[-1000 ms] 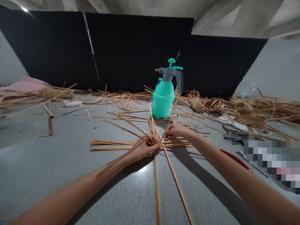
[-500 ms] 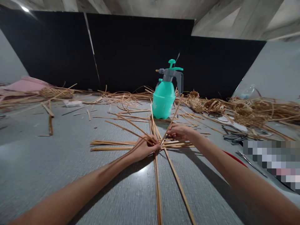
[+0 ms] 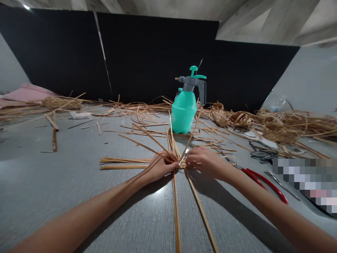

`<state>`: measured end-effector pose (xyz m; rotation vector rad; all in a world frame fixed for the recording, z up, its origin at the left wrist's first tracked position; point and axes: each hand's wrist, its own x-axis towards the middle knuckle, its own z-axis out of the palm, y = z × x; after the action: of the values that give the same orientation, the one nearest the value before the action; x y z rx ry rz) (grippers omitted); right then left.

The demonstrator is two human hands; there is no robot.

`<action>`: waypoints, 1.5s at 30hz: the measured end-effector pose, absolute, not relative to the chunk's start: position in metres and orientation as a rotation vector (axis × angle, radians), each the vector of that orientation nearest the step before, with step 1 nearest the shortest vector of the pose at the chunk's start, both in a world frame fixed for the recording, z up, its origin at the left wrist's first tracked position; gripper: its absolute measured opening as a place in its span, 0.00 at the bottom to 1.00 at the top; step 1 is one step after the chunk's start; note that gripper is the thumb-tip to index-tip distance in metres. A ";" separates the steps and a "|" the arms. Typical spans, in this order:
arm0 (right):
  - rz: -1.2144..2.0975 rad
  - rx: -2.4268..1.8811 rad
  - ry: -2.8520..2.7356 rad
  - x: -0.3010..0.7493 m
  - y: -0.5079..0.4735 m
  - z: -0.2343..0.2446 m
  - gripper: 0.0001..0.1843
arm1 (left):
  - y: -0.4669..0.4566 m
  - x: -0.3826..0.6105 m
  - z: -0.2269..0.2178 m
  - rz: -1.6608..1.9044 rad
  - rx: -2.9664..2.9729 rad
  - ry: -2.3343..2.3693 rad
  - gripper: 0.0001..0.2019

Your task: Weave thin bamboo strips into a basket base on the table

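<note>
Down slides the right hand (image 3: 204, 161), blurred, its grip impossible to tell, nearest the upper end of the metal tool (image 3: 183, 157), which slants up rightward from the crossing where the left hand (image 3: 161, 166) pinches flat strips (image 3: 176, 211).

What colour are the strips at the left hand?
The strips are light brown, clearest in the head view.
</note>
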<state>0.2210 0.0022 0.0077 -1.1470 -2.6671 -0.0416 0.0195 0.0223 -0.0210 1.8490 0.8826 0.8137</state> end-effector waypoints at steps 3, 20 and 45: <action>-0.060 -1.035 -2.705 0.222 -0.014 0.005 0.09 | 0.021 0.021 -0.019 0.828 1.872 0.931 0.04; 0.646 -1.257 -1.720 0.201 -0.011 -0.032 0.07 | 0.022 0.020 -0.020 0.851 1.850 0.897 0.03; 0.616 -1.235 -1.895 0.196 -0.008 -0.023 0.04 | 0.025 0.018 -0.020 0.863 1.882 0.897 0.05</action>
<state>0.1955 -0.0080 -0.0230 -1.2348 -1.8948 0.6156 0.0184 0.0245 -0.0199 1.8816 0.8969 0.8631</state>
